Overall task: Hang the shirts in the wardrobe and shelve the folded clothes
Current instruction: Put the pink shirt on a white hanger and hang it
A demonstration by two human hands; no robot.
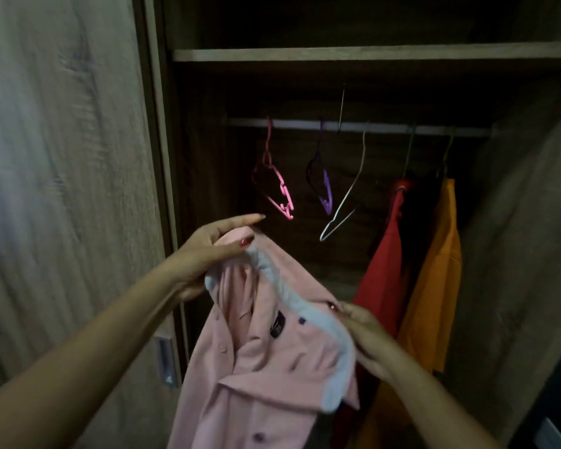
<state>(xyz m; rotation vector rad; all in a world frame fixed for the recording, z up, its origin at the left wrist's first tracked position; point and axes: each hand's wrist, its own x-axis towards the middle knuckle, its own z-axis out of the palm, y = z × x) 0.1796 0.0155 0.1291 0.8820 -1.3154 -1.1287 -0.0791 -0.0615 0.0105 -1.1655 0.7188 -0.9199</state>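
Observation:
I hold a pink shirt with a pale blue collar in front of the open wardrobe. My left hand grips its upper left collar end, forefinger stretched out. At the collar's right side my right hand pinches the fabric. Behind the shirt, the rail carries a bare pink hanger, a bare purple hanger and a bare white wire hanger. Further right hang a red shirt and an orange shirt.
A wooden shelf runs above the rail. The sliding door with a metal handle stands at left. The wardrobe's right side panel closes in on the right. The interior is dim.

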